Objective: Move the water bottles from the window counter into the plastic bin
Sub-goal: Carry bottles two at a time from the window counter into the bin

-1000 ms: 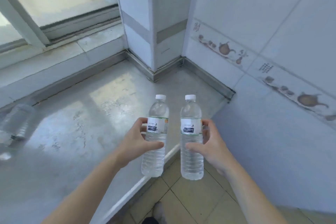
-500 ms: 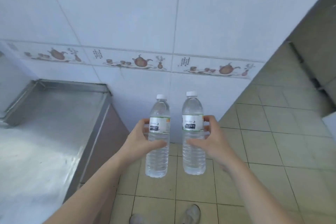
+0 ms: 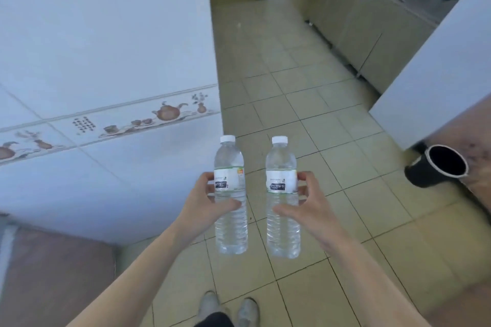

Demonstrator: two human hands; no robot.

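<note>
L hand (image 3: pixel 206 203) & R hand (image 3: pixel 308 206) grip bottles (image 3: pixel 230 194) upright (side by side).

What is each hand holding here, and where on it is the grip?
Each holds one upright water bottle at mid-body, at the label: left hand on the left bottle, right hand on the right bottle.

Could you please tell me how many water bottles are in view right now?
2. One bottle is upright in the left hand; the other bottle is upright in the right hand. None elsewhere in view.
</note>
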